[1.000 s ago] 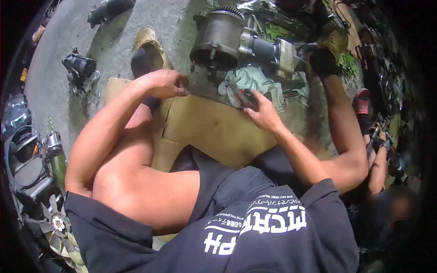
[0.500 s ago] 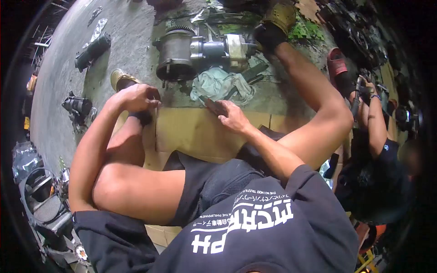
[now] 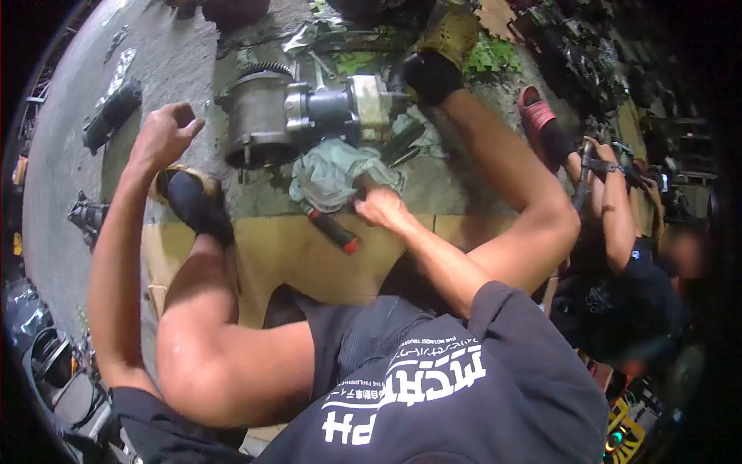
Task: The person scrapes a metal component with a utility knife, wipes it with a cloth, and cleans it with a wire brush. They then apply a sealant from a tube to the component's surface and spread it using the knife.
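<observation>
From my end of the camera, my right hand point(image 3: 380, 207) is down at the near right edge of a crumpled, pale grey-green cloth point(image 3: 332, 172). Its fingers bend in toward the folds, and I cannot tell whether that grip is closed on the fabric. The cloth lies on the grey concrete floor point(image 3: 179, 66), just in front of a grey metal cylindrical housing with a toothed ring point(image 3: 261, 124), which joins a darker cylinder point(image 3: 328, 110) and a pale, blocky end piece point(image 3: 369, 100). Left of my right hand, a tool with a dark, red-edged handle point(image 3: 332, 230) lies aslant over the flat brown cardboard sheet point(image 3: 270, 241), its far end meeting the cloth. A long, flat black piece point(image 3: 403, 143) sits at the cloth's right side.

My left hand point(image 3: 165, 133) is raised well apart from all this, beyond my dark-socked left foot point(image 3: 189, 199), its grip open and loosely curled. Silver wrenches point(image 3: 300, 39) lie behind the housing. Off to my right, a co-worker's hand point(image 3: 604, 152) is at a dark bar point(image 3: 584, 176).
</observation>
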Motion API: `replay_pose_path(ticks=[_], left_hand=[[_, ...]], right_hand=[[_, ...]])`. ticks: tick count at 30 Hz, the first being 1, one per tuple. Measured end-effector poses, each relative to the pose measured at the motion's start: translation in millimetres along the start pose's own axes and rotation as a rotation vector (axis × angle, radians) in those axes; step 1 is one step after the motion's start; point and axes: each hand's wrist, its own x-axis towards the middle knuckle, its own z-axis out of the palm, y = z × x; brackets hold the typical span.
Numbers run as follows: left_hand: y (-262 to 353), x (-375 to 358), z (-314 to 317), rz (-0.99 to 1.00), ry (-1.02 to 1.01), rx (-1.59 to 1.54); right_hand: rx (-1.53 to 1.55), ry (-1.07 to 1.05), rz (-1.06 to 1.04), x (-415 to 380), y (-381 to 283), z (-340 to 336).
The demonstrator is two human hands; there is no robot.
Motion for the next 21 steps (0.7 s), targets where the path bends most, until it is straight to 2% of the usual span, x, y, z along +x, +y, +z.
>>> replay_pose_path(ticks=[2,3,5,6,7,9,11,13,15,17,18,20,21], left_hand=[[-5,6,-3,0.018,-0.021,0.158],[-8,10,-2,0.019,-0.021,0.140],[-12,18,-4,0.045,0.086,0.160],[-11,31,-13,-0.029,-0.040,0.175],[-24,40,-8,0.003,0.058,0.168],[-28,58,-13,0.094,0.003,0.131],[-26,73,-7,0.068,-0.066,0.195],[-33,79,13,0.108,0.137,0.274],[-57,97,51,0.124,0.260,0.278],[-86,124,90,0.141,0.240,0.218],[-76,109,89,0.105,0.233,0.218],[-34,69,83,0.092,0.351,-0.219],[-30,53,87,0.071,0.352,-0.217]], right_hand=[[0.027,0.054,-0.006,2,1,-1],[0.034,0.049,-0.020,1,1,-2],[0.071,0.064,-0.007,-10,-8,-14],[0.110,0.086,-0.010,-17,-16,-26],[0.155,0.137,0.028,-30,-24,-36],[0.457,0.137,0.105,-62,-48,-70],[0.511,0.116,0.171,-86,-58,-97],[0.296,0.067,0.159,-103,-62,-131],[0.176,-0.172,0.118,-115,-68,-169],[0.327,-0.392,0.268,-122,-96,-206],[0.309,-0.422,0.256,-125,-91,-208],[0.748,-0.372,0.198,-133,-80,-213],[0.738,-0.391,0.195,-133,-76,-215]])
